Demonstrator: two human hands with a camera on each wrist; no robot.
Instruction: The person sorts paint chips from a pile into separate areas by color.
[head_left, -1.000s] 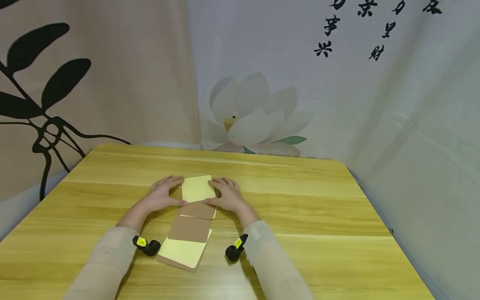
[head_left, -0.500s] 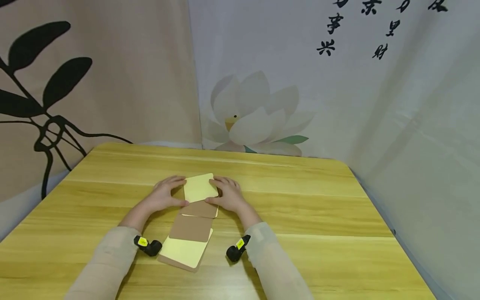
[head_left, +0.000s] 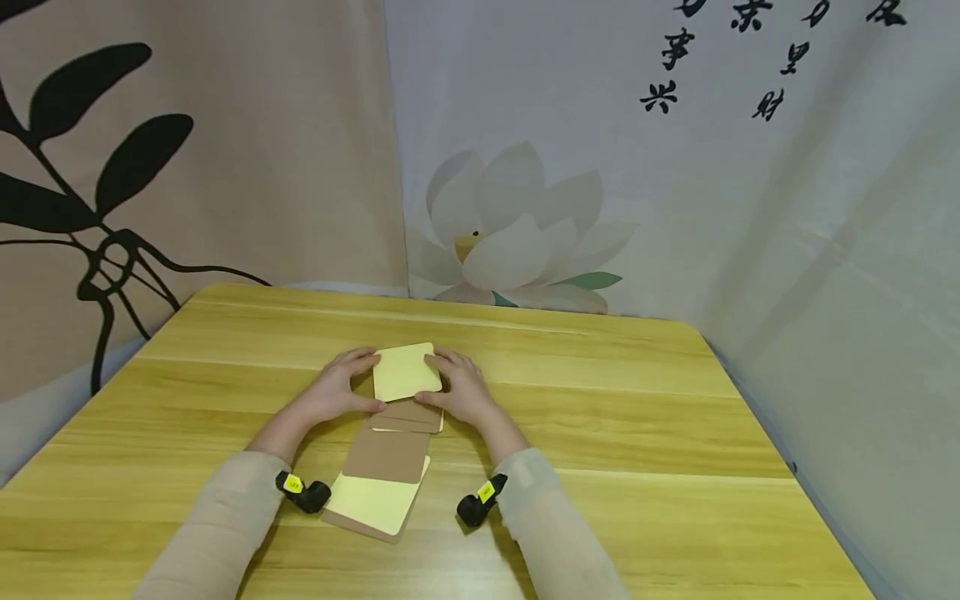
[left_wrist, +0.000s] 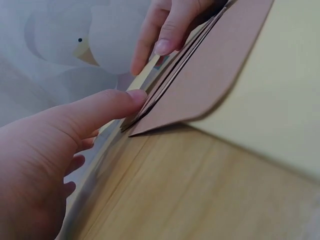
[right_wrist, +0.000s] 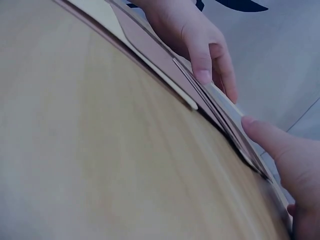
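Note:
A pale yellow card (head_left: 407,371) with rounded corners is held between my two hands near the middle of the table. My left hand (head_left: 337,393) grips its left side, thumb at the near corner and fingers at the far corner. My right hand (head_left: 467,390) does the same on the right side. Just below, in the head view, overlapping brown cards (head_left: 401,417) show. Both thumbs, seen in the left wrist view, bear on the near edge of the held card, above several layered brown cards (left_wrist: 195,82). The fingers' undersides are hidden.
A brown card (head_left: 387,454) and a yellow card (head_left: 371,502) overlap in a row toward the near edge of the wooden table (head_left: 637,467). Black wrist cameras (head_left: 307,496) hang by both sleeves. Printed curtains (head_left: 562,100) stand behind the table.
The yellow card has shifted slightly away and up with both hands, so more of the brown layers below it shows. The whole scene has drifted a little right in the head view.

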